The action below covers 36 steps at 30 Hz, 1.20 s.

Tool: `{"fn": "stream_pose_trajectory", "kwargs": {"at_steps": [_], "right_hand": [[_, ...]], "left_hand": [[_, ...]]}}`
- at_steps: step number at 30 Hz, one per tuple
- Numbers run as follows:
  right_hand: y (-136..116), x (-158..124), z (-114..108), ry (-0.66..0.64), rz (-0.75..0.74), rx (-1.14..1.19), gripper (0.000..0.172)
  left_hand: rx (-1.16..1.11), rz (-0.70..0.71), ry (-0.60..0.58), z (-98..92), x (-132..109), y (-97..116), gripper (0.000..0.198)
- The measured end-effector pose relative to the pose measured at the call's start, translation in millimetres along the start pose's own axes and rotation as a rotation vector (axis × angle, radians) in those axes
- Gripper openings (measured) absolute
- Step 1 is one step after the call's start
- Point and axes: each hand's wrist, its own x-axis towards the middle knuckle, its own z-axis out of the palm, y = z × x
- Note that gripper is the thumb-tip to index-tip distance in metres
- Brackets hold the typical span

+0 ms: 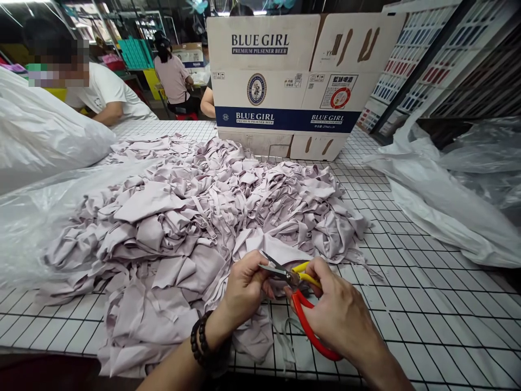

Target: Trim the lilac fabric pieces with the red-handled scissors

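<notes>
Scissors (307, 326) with one red and one yellow handle sit in my right hand (340, 309), whose fingers wrap round the handles. Their blades are spread apart and point left toward the fingertips of my left hand (244, 285). That hand is closed in a pinch on a pale mauve piece of fabric, mostly hidden by the fingers. Dark beads circle the left wrist. Just beyond both hands lies a large heap of the same mauve fabric pieces (179, 228), with narrow straps among them. Thin loose strips (287, 342) lie on the table below the scissors.
A tall white and blue cardboard box (280, 92) stands at the back of the grid-patterned table (391, 320). Clear plastic bags (44, 130) bulge at the left, and more plastic (443, 190) lies at the right. Two people (116, 92) sit farther back; another person's arm (208, 102) shows beside the box.
</notes>
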Motion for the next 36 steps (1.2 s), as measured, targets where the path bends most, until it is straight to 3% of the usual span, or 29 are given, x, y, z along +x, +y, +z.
{"fn": "stream_pose_trajectory", "kwargs": {"at_steps": [10, 19, 29, 36], "right_hand": [[0.9, -1.1, 0.6, -0.043, 0.034, -0.063, 0.028], [0.9, -2.2, 4.1, 0.045, -0.005, -0.118, 0.027], [7.5, -3.9, 4.1, -0.012, 0.003, -0.111, 0.023], [8.6, -1.5, 2.1, 0.032, -0.052, -0.11, 0.028]], "left_hand": [[-0.001, 0.012, -0.023, -1.5, -1.7, -3.6, 0.032], [-0.078, -0.08, -0.027, 1.6, -2.2, -0.9, 0.041], [-0.102, -0.145, -0.036, 3.1, -1.1, 4.8, 0.045], [-0.14, -0.186, -0.051, -0.9, -1.9, 2.2, 0.042]]}}
